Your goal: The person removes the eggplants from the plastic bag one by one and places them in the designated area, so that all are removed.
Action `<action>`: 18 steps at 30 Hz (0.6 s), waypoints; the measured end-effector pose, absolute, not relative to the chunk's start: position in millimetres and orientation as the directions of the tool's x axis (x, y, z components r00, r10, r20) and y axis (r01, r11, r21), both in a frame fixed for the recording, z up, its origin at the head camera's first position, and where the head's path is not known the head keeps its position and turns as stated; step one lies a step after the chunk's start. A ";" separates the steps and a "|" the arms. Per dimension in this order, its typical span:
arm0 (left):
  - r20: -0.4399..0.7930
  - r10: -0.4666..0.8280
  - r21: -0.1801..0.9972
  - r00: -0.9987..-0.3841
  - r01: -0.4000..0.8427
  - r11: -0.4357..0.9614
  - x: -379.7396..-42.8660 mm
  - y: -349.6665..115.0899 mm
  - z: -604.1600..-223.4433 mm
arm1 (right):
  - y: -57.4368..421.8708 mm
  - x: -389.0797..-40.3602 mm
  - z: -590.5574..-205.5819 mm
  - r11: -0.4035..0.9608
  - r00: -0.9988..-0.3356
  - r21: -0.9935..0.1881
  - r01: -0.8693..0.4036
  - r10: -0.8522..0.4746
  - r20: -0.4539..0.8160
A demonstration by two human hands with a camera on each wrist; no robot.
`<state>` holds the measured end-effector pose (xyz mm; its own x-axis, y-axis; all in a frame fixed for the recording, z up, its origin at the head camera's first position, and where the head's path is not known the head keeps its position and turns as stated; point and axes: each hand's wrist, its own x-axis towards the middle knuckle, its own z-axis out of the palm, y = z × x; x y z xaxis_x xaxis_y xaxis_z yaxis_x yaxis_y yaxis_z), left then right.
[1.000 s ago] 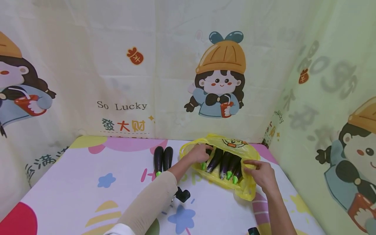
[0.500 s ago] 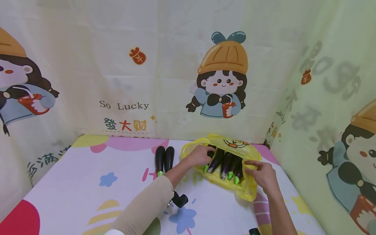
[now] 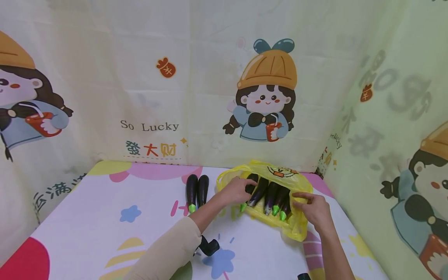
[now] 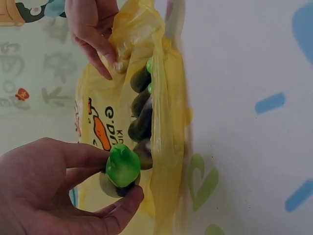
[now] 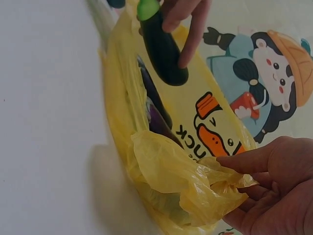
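My left hand [image 3: 236,191] grips a dark eggplant [image 5: 164,54] with a bright green cap, holding it between thumb and fingers over the mouth of a yellow plastic bag [image 3: 295,231]. The bag lies on its side, its opening towards me. Inside it several more eggplants [image 3: 259,192] rest side by side, some with green caps and some with purple, whitish ends. At the right side of the opening, my right hand [image 3: 316,210] pinches the bag's crumpled edge, which the right wrist view shows bunched against the fingers.
Two eggplants [image 3: 191,190] lie together on the table left of the bag. A black device [image 3: 209,247] shows beside my left forearm, and another black piece [image 3: 303,276] near my right forearm. A printed curtain [image 3: 210,97] hangs behind the patterned table [image 3: 84,210].
My left hand has drawn back a little towards me with the eggplant, and more of it shows. The right hand keeps its hold on the bag's edge.
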<state>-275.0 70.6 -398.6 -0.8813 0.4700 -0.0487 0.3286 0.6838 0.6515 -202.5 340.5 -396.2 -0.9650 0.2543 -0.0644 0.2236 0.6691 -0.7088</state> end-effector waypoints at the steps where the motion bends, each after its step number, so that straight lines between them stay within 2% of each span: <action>1: -0.047 0.469 0.652 -0.882 0.329 0.683 -273.0 69.3 -398.6 | 340.2 -202.5 -396.3 0.669 -0.965 -0.709 0.222 0.254 -0.063; 18: -0.008 0.497 0.673 -0.868 0.363 0.645 -246.4 49.1 -399.5 | 340.1 -201.9 -395.9 0.673 -0.967 -0.708 0.213 0.247 -0.055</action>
<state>-246.4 49.1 -399.5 -0.8677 0.4970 -0.0079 0.3631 0.6447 0.6726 -201.9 340.1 -395.9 -0.9673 0.2474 -0.0551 0.2125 0.6733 -0.7082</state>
